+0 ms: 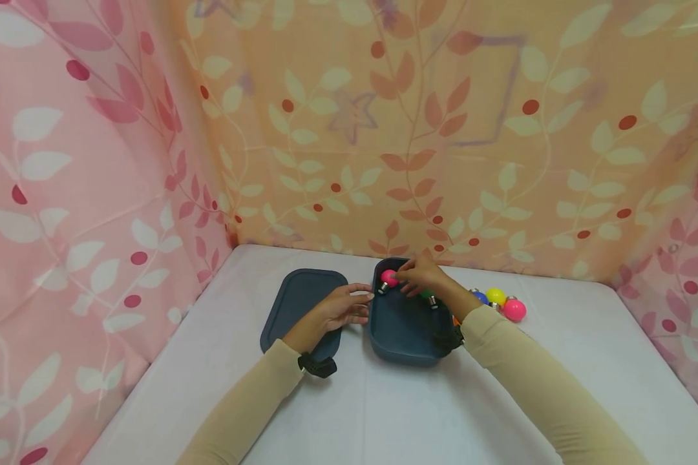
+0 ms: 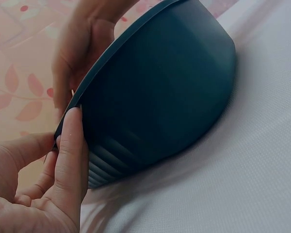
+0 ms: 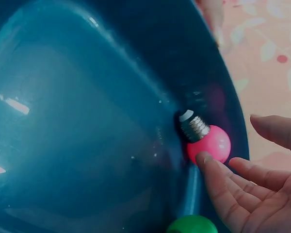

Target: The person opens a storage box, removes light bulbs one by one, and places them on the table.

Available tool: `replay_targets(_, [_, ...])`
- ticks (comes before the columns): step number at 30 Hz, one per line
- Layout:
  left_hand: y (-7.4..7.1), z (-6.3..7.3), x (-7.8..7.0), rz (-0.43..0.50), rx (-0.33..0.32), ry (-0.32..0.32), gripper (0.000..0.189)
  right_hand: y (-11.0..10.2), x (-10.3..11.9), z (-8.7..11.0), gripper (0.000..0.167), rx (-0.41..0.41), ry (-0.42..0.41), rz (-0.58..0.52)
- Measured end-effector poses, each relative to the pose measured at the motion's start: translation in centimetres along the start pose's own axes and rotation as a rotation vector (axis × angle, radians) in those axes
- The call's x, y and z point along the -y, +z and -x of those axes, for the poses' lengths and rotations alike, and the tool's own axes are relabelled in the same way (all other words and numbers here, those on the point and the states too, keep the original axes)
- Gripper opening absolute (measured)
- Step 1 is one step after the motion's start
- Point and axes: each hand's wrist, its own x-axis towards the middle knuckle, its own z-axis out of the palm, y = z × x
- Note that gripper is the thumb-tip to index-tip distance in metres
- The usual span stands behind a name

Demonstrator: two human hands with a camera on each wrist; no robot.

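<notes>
A dark blue-grey plastic box (image 1: 407, 352) stands uncovered on the table. Inside it, a pink light bulb (image 3: 211, 145) with a silver screw base lies against the wall at the far left corner. My right hand (image 1: 421, 274) reaches over the box, one fingertip on the pink bulb and the thumb held apart from it. A green bulb (image 3: 193, 224) lies in the box too, partly covered by that hand in the head view. My left hand (image 1: 343, 305) is at the box's left side, its fingers loosely extended and touching the wall near the rim.
Left of the box lies its flat dark lid (image 1: 302, 297), partly under my left forearm. Beyond the box's right side are loose bulbs: a blue one (image 1: 479, 297), a yellow one (image 1: 496, 296), a pink one (image 1: 514, 310) and a partly hidden orange one (image 1: 456, 320). Patterned curtains surround the white table.
</notes>
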Motion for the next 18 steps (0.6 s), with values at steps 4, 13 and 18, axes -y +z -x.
replay_targets(4, [0.1, 0.0, 0.0, -0.005, -0.003, 0.002, 0.03, 0.5, -0.1, -0.5, 0.042, 0.007, 0.036, 0.029])
replay_targets(13, [0.2, 0.2, -0.1, 0.004, -0.001, 0.004, 0.03, 0.7, -0.3, -1.3, 0.048, -0.014, 0.076, 0.023])
replay_targets(18, [0.2, 0.1, -0.1, 0.006, 0.002, 0.001, 0.03, 0.8, -0.2, -1.4, 0.049, -0.006, 0.082, 0.022])
